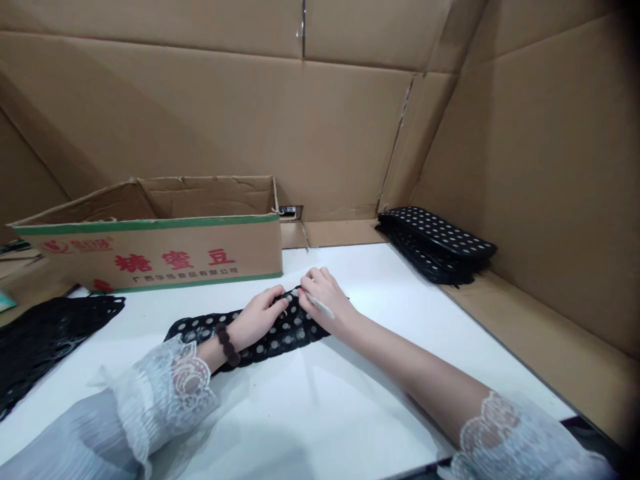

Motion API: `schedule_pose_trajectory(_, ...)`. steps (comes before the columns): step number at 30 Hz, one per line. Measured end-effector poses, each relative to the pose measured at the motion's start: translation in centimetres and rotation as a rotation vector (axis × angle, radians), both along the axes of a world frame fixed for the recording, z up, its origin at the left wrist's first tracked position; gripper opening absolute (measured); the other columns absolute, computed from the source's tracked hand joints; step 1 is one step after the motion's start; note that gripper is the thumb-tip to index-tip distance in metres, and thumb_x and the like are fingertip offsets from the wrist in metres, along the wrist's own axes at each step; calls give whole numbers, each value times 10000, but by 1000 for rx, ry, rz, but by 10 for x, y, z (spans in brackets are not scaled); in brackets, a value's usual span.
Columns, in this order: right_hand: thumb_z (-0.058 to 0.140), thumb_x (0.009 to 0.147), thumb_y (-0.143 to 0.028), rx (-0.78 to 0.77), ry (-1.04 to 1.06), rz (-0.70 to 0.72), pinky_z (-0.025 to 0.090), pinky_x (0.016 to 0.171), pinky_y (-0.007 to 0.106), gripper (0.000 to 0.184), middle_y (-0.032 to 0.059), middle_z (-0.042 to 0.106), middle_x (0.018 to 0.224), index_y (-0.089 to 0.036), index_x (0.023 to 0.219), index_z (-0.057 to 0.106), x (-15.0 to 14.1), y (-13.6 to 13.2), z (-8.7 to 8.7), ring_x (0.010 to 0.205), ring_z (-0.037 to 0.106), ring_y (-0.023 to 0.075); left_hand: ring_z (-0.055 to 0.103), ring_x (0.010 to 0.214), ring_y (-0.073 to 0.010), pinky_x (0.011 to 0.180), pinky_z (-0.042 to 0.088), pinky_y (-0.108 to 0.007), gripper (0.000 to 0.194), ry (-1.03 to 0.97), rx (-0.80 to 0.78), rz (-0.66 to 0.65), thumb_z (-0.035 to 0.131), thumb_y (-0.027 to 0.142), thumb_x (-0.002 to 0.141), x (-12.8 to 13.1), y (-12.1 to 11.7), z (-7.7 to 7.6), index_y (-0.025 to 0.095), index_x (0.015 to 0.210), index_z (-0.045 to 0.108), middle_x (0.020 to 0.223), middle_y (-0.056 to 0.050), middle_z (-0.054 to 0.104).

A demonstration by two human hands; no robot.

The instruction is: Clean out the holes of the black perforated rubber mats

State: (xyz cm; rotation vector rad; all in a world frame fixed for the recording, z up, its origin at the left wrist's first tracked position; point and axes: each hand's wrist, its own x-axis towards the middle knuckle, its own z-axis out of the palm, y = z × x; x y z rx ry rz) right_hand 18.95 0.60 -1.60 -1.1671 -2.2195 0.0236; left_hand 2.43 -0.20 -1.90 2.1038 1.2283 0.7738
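Note:
A black strip with rows of pale round dots (285, 340) lies slanted on the white table. My left hand (260, 317) is on its middle, thumb and forefinger close together at the far edge, pressing and gripping the strip. Over the strip's right part, my right hand (325, 300) is closed around a slim pale stick-like tool (320, 305), whose rear end shows along the back of the hand. Its tip points toward the strip near my left fingertips; the exact contact is too small to tell.
An open cardboard box (165, 250) with red lettering stands behind and left. At back right lies a stack of black dotted strips (437, 243). More black lacy pieces (45, 340) lie at the left edge. Cardboard walls (225, 113) enclose the white table (310, 420).

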Motion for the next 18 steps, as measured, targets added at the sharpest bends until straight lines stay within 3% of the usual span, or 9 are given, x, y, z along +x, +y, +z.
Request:
schedule_pose_trajectory(4,394,786,-226,-311,191,49,351,738,291,246,20,516,714,-176,560,477,12,-1,6,802,433,158,456,724,-155,698,368,-278,223,58,-4,2,330,346,809,-2,3,-2,171,734,446,732,3,491)
schedule_pose_trajectory(6,410,776,-234,-396,202,113,346,739,288,276,10,543,726,-172,514,470,17,-3,7,802,443,153,462,734,-159,699,371,-280,232,77,-9,0,327,351,811,-3,4,-2,169,748,456,735,-1,494)
schedule_pose_trajectory(13,431,753,-187,-293,193,187,340,714,280,246,3,522,648,-172,509,409,20,-4,6,760,421,148,478,693,-157,659,363,-263,203,153,-45,-133,465,350,735,-5,5,4,153,758,511,739,1,539)
schedule_pose_trajectory(18,411,767,-181,-283,204,208,341,681,265,258,-1,502,631,-174,513,367,20,-3,6,739,416,139,447,636,-136,606,341,-242,200,109,-116,-136,473,339,723,-7,7,5,148,675,508,667,20,504)
